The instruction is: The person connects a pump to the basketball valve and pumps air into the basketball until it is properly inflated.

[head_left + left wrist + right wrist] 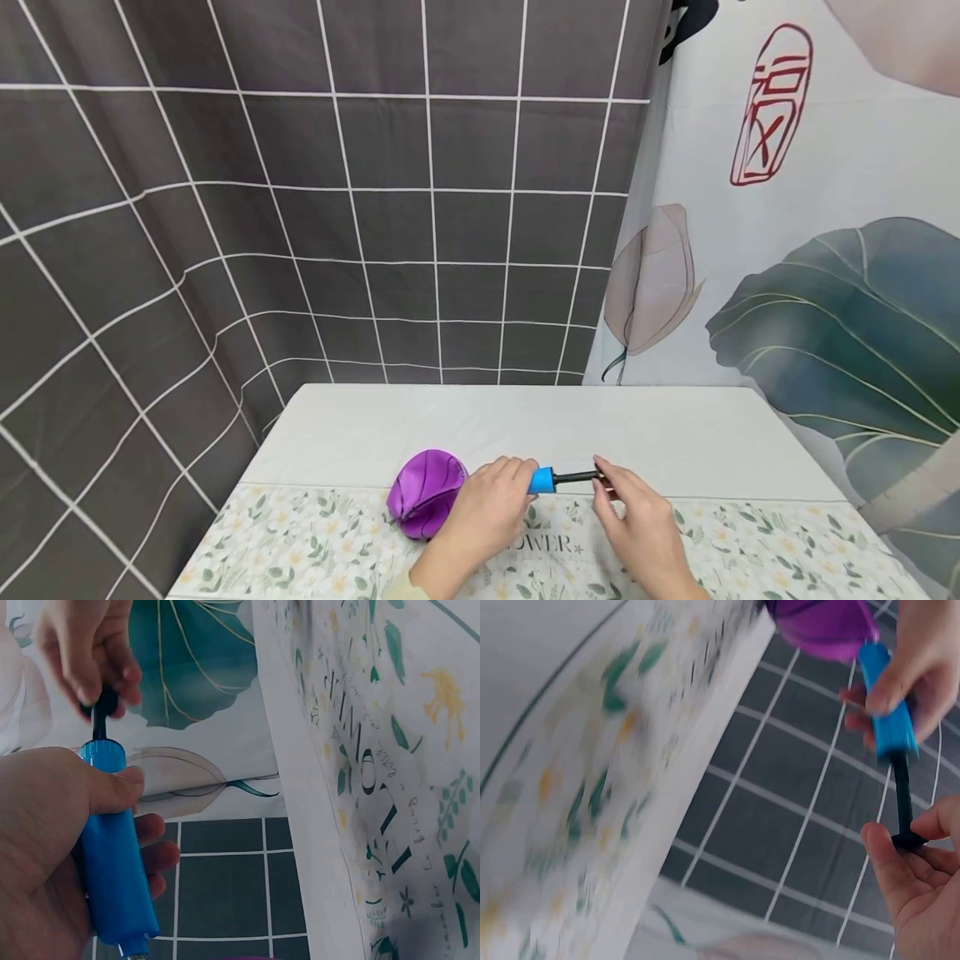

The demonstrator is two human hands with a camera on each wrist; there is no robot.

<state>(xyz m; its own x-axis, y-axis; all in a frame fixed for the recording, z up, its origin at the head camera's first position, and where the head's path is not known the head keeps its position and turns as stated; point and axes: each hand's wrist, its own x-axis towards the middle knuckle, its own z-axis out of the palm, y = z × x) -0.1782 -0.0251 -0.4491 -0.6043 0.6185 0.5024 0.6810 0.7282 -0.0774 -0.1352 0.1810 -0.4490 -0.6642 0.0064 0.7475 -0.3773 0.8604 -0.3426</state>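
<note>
My left hand (489,507) grips the blue barrel of a small hand pump (542,481), the thumb lying along it in the left wrist view. From the barrel's end a black plunger rod (903,791) stands pulled out. Thumb and fingers of my right hand (643,523) pinch the black handle (909,841) at the rod's end. A purple ball (426,493) with black lines, dented and partly slack, is just left of my left hand. The pump's far end (135,946) narrows towards a metal tip; whether it sits in the ball is hidden.
Under the hands is a table with a white and floral cloth (315,533). Behind it hangs a dark grey curtain (390,225) with a white grid. To the right hangs a pale curtain (697,333) printed with large leaves.
</note>
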